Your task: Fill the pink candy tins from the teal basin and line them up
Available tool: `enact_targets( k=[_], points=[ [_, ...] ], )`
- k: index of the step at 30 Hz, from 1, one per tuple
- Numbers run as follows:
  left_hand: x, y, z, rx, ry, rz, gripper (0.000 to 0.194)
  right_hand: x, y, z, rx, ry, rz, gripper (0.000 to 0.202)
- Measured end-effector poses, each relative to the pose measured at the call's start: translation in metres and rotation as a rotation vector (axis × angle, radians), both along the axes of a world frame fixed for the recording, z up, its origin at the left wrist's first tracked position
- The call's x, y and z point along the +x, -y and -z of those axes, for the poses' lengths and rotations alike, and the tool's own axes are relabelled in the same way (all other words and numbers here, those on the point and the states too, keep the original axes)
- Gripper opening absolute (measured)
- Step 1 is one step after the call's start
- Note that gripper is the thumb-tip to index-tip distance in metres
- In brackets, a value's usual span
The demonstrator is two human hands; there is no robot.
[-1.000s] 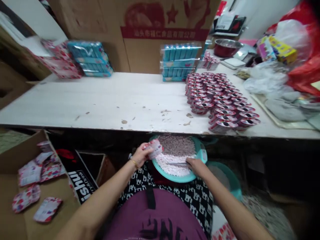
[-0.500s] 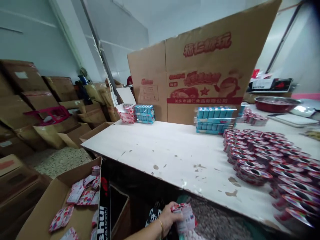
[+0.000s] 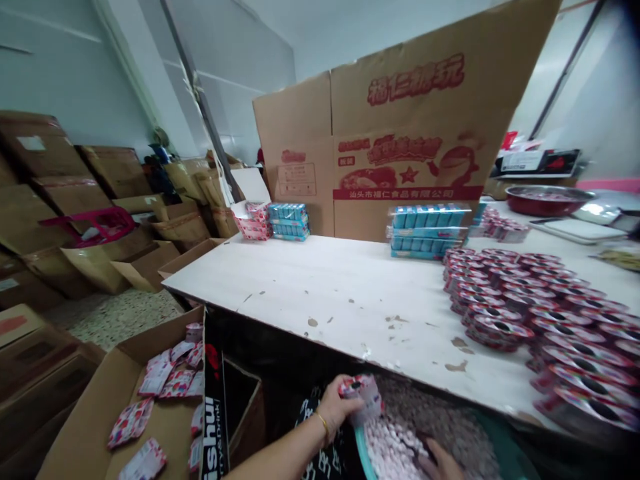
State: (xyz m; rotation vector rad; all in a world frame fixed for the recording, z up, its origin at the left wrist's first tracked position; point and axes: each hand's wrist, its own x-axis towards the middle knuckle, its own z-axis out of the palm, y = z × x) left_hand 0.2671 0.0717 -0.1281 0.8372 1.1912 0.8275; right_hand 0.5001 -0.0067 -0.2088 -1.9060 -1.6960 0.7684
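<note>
Low at the table's front edge, my left hand (image 3: 334, 408) is closed on a pink and white printed pouch (image 3: 369, 405), gripping it by the side with its top facing up. The pouch is over the left rim of a teal tub (image 3: 367, 460) full of small pale pieces (image 3: 393, 445). My right hand (image 3: 444, 461) reaches into those pieces from the bottom edge. Its fingers look bent around something dark that I cannot make out, and the frame cuts off part of the hand.
Rows of standing printed pouches (image 3: 500, 313) cover the right of the white table (image 3: 300, 287). Blue wrapped packs (image 3: 427, 230) stand before a tall cardboard panel (image 3: 400, 133). At lower left, an open carton (image 3: 85, 433) holds several flat pouches (image 3: 131, 421).
My right hand has come into view inside the tub. The left hand and its pouch have risen slightly, and more of the tub's pale pieces shows.
</note>
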Motion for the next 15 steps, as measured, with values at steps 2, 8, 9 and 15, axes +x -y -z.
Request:
enact_targets(
  k=[2, 8, 9, 15],
  points=[
    [-0.002, -0.003, -0.010, 0.108, -0.123, 0.023, 0.042, 0.012, 0.006, -0.015, -0.031, -0.087, 0.014, 0.038],
    [0.020, -0.009, -0.011, 0.384, -0.347, 0.283, 0.038, 0.040, 0.016, -0.101, -0.079, -0.101, 0.011, 0.035],
    [0.027, -0.009, -0.007, 0.428, -0.381, 0.337, 0.037, 0.041, 0.015, -0.114, -0.088, -0.072, 0.001, 0.034],
    [0.059, 0.004, 0.009, 0.615, -0.566, 0.500, 0.040, 0.031, 0.005, -0.168, -0.267, 0.339, -0.187, 0.034]
  ],
)
